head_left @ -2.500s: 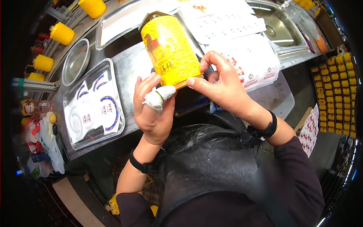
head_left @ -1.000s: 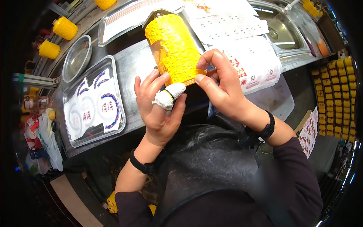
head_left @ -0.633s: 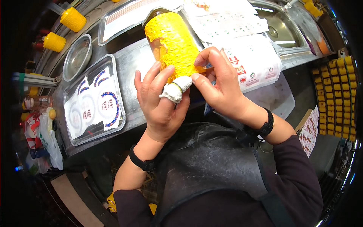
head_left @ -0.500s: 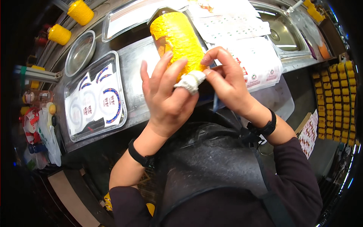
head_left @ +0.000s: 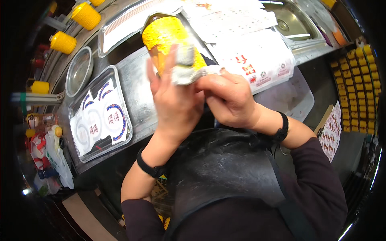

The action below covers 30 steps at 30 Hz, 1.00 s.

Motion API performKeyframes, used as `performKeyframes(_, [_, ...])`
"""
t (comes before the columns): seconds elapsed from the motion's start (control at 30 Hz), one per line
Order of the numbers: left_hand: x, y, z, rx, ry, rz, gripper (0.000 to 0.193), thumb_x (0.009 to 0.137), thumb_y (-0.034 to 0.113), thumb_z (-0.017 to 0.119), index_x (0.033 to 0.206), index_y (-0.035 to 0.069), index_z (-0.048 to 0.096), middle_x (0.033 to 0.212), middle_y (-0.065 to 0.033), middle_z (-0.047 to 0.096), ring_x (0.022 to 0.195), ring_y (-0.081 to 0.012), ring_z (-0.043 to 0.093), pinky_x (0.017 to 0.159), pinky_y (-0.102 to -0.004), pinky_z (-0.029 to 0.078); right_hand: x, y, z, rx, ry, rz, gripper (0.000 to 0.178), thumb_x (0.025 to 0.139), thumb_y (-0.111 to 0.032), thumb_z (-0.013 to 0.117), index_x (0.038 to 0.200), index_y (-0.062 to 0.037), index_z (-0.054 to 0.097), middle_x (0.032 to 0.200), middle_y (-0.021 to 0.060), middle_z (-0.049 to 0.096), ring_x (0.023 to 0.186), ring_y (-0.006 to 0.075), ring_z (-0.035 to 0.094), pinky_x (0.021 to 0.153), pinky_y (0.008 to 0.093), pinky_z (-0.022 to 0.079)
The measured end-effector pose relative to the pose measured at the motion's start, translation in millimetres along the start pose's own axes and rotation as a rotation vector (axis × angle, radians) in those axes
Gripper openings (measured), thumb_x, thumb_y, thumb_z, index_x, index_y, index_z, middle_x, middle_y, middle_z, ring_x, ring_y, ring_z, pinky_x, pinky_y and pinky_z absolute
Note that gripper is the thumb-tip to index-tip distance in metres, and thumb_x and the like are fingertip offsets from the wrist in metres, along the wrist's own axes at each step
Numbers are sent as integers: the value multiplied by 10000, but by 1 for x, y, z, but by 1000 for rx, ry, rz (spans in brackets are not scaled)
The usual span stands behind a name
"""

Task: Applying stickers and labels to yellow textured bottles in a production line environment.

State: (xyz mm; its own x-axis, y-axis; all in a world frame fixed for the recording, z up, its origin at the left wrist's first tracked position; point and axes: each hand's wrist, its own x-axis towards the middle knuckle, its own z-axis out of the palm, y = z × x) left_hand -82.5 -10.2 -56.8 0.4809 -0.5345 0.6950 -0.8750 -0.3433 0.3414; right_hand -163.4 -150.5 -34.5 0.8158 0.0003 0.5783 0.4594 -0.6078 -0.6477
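Left hand [head_left: 175, 102] presses a white crumpled cloth [head_left: 185, 68] flat-fingered against the yellow patterned container [head_left: 167, 38]; right hand [head_left: 230, 98] grips the cloth's right end, fingers curled; container sits above the steel counter [head_left: 138, 96], right of the label tray [head_left: 100, 114].

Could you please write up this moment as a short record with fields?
Setting: steel counter seen from above, with a sink at the far right
Left hand: pressed against the yellow thread cone, a white bandage-like wrap on one finger
Right hand: fingers pinching the wrap's end beside the cone
Left of hands: clear tray holding round labels; empty metal bowl
Far edge: more yellow spools
Behind hands: printed white bags
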Motion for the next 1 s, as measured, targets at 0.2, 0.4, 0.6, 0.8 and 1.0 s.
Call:
performKeyframes(0.2, [1, -3, -4, 98, 26, 25, 672, 720, 98, 783, 1318, -22, 502, 1284, -215, 567, 1231, -375, 518, 1082, -530, 312, -14, 17, 1, 170, 138, 217, 240, 749, 114, 501, 890, -17, 645, 835, 100, 663, 728, 194, 627, 676, 280, 494])
performKeyframes(0.4, [-21, -8, -5, -71, 111, -232, 759, 739, 156, 831, 1359, -51, 444, 1367, -243, 508, 1275, -397, 489, 1064, -411, 379, -25, 30, 4, 295, 164, 397, 211, 773, 102, 519, 878, -2, 670, 852, 85, 681, 766, 147, 642, 707, 252, 498])
performKeyframes(0.6, [-44, -14, -7, -77, 112, -342, 685, 820, 219, 773, 1338, -81, 438, 1323, -247, 548, 1256, -364, 522, 1062, -401, 386, -26, 36, 10, 236, 56, 407, 178, 780, 68, 528, 863, 7, 672, 859, 60, 682, 703, 78, 592, 623, 218, 471])
performKeyframes(0.8, [-39, -12, -17, -119, 78, -401, 758, 761, 201, 818, 1355, -72, 435, 1308, -242, 554, 1195, -391, 542, 1016, -427, 407, -21, 31, 0, 134, 31, 345, 177, 755, 75, 541, 864, 2, 659, 844, 84, 680, 679, 138, 612, 615, 250, 479])
performKeyframes(1.0, [-23, -10, -12, -114, 98, -279, 819, 682, 96, 839, 1389, -29, 445, 1303, -221, 547, 1160, -391, 538, 985, -436, 420, -4, 6, -2, 0, 108, 0, 210, 682, 37, 595, 861, -56, 653, 768, 93, 656, 645, 250, 630, 594, 338, 508])
